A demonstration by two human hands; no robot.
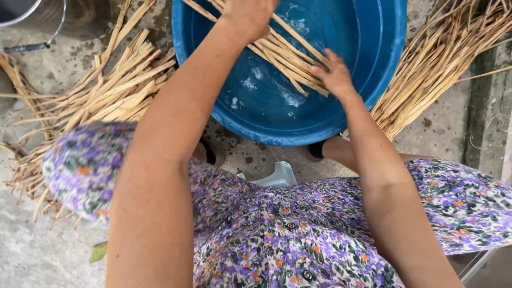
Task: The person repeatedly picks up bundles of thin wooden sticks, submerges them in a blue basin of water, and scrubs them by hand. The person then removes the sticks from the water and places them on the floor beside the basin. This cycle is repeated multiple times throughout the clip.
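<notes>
A bundle of tan dried plant strips (290, 58) lies slanted in a blue plastic basin (373, 64) that holds water. My left hand (248, 16) grips the upper part of the bundle near the top edge of the view. My right hand (336, 74) is closed on the lower end of the same strips, just above the water. Both arms reach forward over my lap, which is covered by a purple flowered dress (298, 229).
A heap of dried strips (106, 90) lies on the concrete floor left of the basin, and another pile (437, 58) lies to its right. A pale plastic stool edge (277, 176) shows between my knees. A metal pail handle (32, 45) is at top left.
</notes>
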